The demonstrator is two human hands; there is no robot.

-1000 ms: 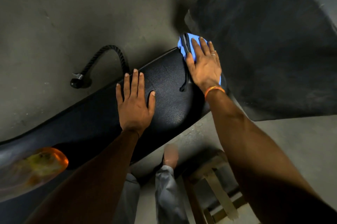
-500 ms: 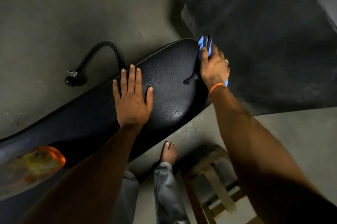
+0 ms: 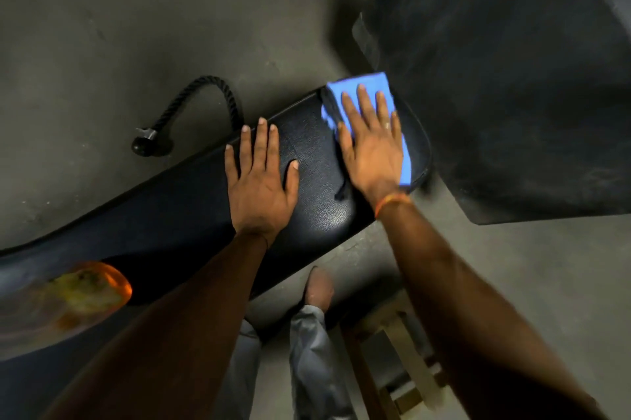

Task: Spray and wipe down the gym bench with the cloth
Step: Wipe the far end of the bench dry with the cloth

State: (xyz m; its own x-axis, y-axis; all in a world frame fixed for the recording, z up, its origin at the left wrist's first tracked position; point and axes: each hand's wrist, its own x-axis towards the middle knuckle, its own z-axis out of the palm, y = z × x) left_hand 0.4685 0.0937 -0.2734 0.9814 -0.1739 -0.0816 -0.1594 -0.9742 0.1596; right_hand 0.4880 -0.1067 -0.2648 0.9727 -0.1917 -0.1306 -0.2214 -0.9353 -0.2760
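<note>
The black padded gym bench (image 3: 170, 214) runs from the lower left up to the middle right. On its far end lies a blue cloth (image 3: 362, 86), spread flat. My right hand (image 3: 370, 143) presses down on the cloth with straight, spread fingers. My left hand (image 3: 261, 177) rests flat on the bench pad to the left of it, fingers straight. A blurred orange and yellow object (image 3: 78, 296) sits on the bench at the lower left; I cannot tell what it is.
A black rope handle (image 3: 208, 95) with a rubber end lies on the concrete floor behind the bench. A large dark rubber mat (image 3: 512, 78) covers the floor at the upper right. A wooden stool (image 3: 403, 368) and my bare foot (image 3: 319, 286) are below the bench.
My right hand went from the bench's far right edge, fingers curled over the bunched cloth, back onto the top of the pad with the cloth spread flat. The left hand stayed put.
</note>
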